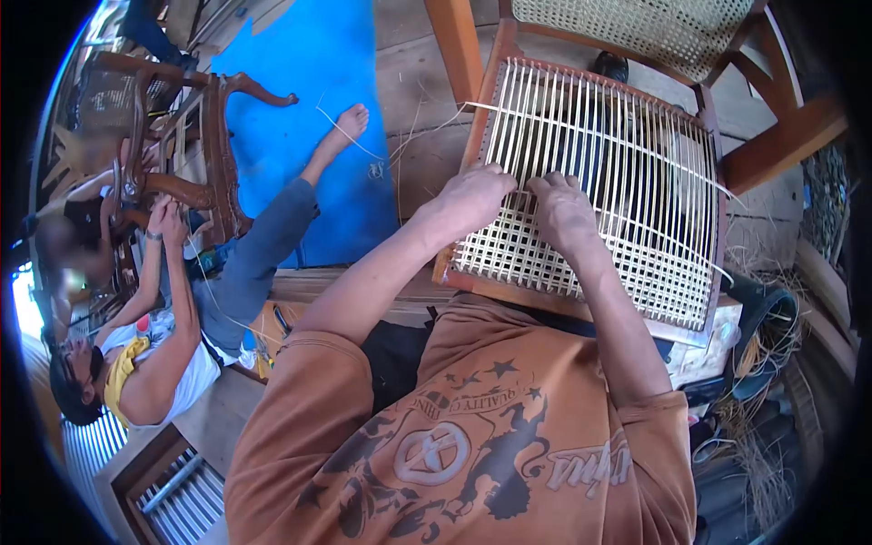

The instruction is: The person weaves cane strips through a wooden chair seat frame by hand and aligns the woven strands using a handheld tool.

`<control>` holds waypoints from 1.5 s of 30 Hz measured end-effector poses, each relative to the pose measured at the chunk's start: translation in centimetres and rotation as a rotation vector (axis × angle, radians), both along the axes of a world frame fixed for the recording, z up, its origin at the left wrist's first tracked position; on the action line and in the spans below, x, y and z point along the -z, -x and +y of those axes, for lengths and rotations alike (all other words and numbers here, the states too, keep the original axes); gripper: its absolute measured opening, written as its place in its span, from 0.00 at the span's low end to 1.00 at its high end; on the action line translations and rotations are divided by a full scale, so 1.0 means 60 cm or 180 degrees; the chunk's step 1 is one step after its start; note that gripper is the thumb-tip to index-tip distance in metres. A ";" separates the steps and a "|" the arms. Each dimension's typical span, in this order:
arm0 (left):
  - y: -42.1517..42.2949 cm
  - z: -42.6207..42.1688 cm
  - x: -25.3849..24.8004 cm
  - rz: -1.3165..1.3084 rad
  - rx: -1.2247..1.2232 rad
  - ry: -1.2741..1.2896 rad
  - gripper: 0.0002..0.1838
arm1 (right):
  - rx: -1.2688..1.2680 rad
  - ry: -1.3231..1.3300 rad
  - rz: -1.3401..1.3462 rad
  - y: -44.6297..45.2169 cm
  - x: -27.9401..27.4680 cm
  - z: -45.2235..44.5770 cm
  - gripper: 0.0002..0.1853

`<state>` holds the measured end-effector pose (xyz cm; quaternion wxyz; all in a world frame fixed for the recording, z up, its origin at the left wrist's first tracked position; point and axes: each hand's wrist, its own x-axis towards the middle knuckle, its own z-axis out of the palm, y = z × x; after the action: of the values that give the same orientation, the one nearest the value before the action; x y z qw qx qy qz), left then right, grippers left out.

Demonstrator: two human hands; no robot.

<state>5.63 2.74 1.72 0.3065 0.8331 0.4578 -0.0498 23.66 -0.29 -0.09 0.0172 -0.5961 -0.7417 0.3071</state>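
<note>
In front of me is a wooden chair seat frame (489, 118) strung with pale cane strands (545, 91). Its near part is woven into an open square mesh (581, 259), while the far part has mostly lengthwise strands. My left hand (472, 200) is at the left side of the seat, fingers closed around a crosswise cane strand at the mesh's edge. Just to its right, my right hand (565, 211) has its fingertips pinched down on the same row. Another crosswise strand (609, 136) runs farther up, its ends past the frame. The fingertips partly hide the strand.
The chair's caned backrest (636, 32) stands beyond the seat. At left, a co-worker (173, 336) sits handling a cane strand by a dark carved chair (182, 191). A blue sheet (309, 118) covers part of the plank floor. Loose cane scraps (763, 454) lie at right.
</note>
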 end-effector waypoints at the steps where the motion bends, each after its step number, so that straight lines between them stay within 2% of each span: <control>1: 0.001 -0.001 -0.001 -0.0004 0.0021 0.0009 0.18 | 0.0021 0.0056 -0.0048 0.003 -0.003 0.000 0.19; 3: -0.001 0.000 -0.009 0.0001 0.0055 -0.0007 0.17 | 0.0013 -0.0126 -0.0080 0.005 0.000 -0.005 0.15; 10: 0.001 -0.006 0.003 0.0012 0.0042 -0.0097 0.15 | 0.0105 -0.0061 -0.0107 0.005 -0.001 -0.015 0.13; 13: 0.006 -0.009 0.007 -0.0030 0.0101 -0.0113 0.15 | 0.0069 0.0063 -0.0044 0.002 -0.007 -0.017 0.17; 16: 0.001 -0.023 0.001 -0.0236 -0.0299 -0.0294 0.15 | 0.0103 0.0114 -0.0116 0.005 -0.010 -0.022 0.19; 19: -0.004 -0.024 0.006 -0.0070 -0.0221 -0.0397 0.15 | 0.0061 0.0029 -0.0140 0.007 0.000 -0.038 0.21; 23: 0.007 -0.021 -0.005 -0.0250 -0.0020 -0.0283 0.14 | 0.0115 -0.0280 0.0004 0.007 0.000 -0.055 0.24; 30: 0.021 -0.028 0.003 -0.0412 0.0248 -0.0385 0.14 | -0.0115 -0.0437 0.0045 0.000 -0.004 -0.068 0.23; 32: 0.031 -0.025 0.005 -0.0570 0.0278 -0.0274 0.15 | -0.0128 -0.0242 -0.0010 -0.002 -0.011 -0.066 0.23; 34: 0.044 -0.023 -0.004 -0.0886 -0.0420 -0.0518 0.15 | -0.0015 -0.0056 0.0072 -0.006 -0.024 -0.052 0.23; 35: 0.052 -0.021 -0.007 -0.1037 -0.0765 -0.0632 0.16 | -0.0011 0.0157 -0.0155 -0.002 -0.021 -0.040 0.23; 36: 0.066 -0.016 0.005 -0.1001 -0.1280 -0.0193 0.18 | -0.0329 -0.0590 -0.0074 -0.013 -0.010 -0.040 0.18; 38: 0.097 -0.005 0.039 -0.0913 -0.2324 0.0667 0.22 | 0.0677 -0.0531 0.1023 -0.008 -0.010 -0.034 0.14; 39: 0.086 -0.005 0.019 -0.1245 -0.2502 0.1330 0.28 | 0.0634 -0.0543 0.1096 0.001 -0.013 -0.023 0.10; 40: 0.093 -0.011 0.045 -0.1395 -0.2708 0.1586 0.29 | 0.0474 -0.0676 0.1190 0.011 0.003 -0.016 0.09; 42: 0.087 -0.010 0.040 -0.1815 -0.2666 0.2457 0.30 | 0.0010 -0.0437 0.0701 0.036 -0.001 0.000 0.06; 43: 0.083 -0.014 0.037 -0.1814 -0.2807 0.2502 0.25 | -0.0067 -0.0539 0.0655 0.046 0.002 0.003 0.06; 45: 0.088 -0.009 0.040 -0.1979 -0.2905 0.2805 0.26 | -0.0210 -0.0601 0.0579 0.062 0.010 0.006 0.06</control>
<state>0.37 2.21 -0.68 0.7220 0.3320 0.5899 0.1432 19.92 0.06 -0.68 0.1304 -0.5368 -0.7818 0.2892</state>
